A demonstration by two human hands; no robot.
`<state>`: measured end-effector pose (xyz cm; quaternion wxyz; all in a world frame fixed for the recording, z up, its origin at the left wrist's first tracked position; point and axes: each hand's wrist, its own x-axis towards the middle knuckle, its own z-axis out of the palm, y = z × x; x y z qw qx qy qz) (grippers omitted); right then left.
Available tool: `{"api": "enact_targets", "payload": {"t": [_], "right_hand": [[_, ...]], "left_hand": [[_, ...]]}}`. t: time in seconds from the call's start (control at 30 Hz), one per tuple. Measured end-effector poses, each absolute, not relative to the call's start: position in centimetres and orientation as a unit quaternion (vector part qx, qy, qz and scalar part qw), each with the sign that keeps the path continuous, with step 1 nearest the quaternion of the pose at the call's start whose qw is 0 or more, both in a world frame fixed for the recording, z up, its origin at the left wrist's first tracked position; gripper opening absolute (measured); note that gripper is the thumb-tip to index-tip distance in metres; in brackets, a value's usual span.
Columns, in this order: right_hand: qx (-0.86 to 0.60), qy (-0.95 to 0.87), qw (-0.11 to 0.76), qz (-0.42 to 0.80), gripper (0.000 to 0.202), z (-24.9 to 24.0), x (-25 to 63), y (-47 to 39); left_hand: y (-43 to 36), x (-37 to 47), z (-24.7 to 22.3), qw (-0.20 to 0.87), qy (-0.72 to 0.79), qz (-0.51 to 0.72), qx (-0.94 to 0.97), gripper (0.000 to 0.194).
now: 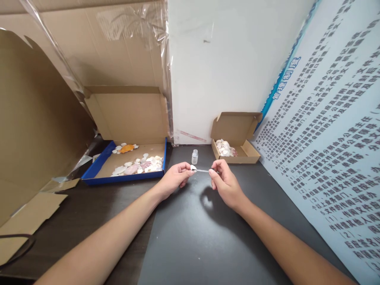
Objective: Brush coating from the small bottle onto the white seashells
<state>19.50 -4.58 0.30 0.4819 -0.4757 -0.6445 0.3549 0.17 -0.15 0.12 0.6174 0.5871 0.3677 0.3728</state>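
Over the black mat, my left hand [177,176] is closed, pinching a small white seashell [193,167] between thumb and fingertips. My right hand [224,180] is pinched shut on a thin clear stick [203,171] that looks like a dropper, with a dark end among the fingers. The stick lies level, its tip at or very near the shell; whether they touch I cannot tell. Just behind the hands stands a small clear glass bottle [194,157] with a pale label and no cap visible on it.
At left, a blue-edged cardboard box [97,183] with its lid up holds several shells and an orange piece [127,148]. A smaller open cardboard box [242,159] with shells stands back right. Cardboard walls the left side; a printed poster [332,130] leans along the right.
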Motion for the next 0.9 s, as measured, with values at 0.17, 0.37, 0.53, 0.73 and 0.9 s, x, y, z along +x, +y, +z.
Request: {"api": "enact_targets", "payload": {"t": [0.17,0.37,0.53,0.73,0.9], "right_hand": [[-0.515,-0.641,0.475,0.314,0.017,0.20,19.74,-4.36],[-0.456,-0.635,0.489,0.388,0.014,0.19,19.47,-4.61],[-0.457,-0.650,0.475,0.378,0.013,0.05,19.53,-4.51],[-0.528,-0.648,0.462,0.296,0.012,0.08,19.79,-4.23],[-0.490,-0.655,0.469,0.332,0.010,0.15,19.73,-4.37]], "left_hand": [[-0.18,0.17,0.09,0.614,0.371,0.375,0.586,0.030],[-0.13,0.16,0.11,0.622,0.367,0.378,0.579,0.028],[-0.11,0.13,0.06,0.629,0.364,0.375,0.576,0.025],[-0.03,0.00,0.07,0.642,0.358,0.375,0.565,0.021],[-0.13,0.00,0.11,0.660,0.352,0.367,0.553,0.017]]}}
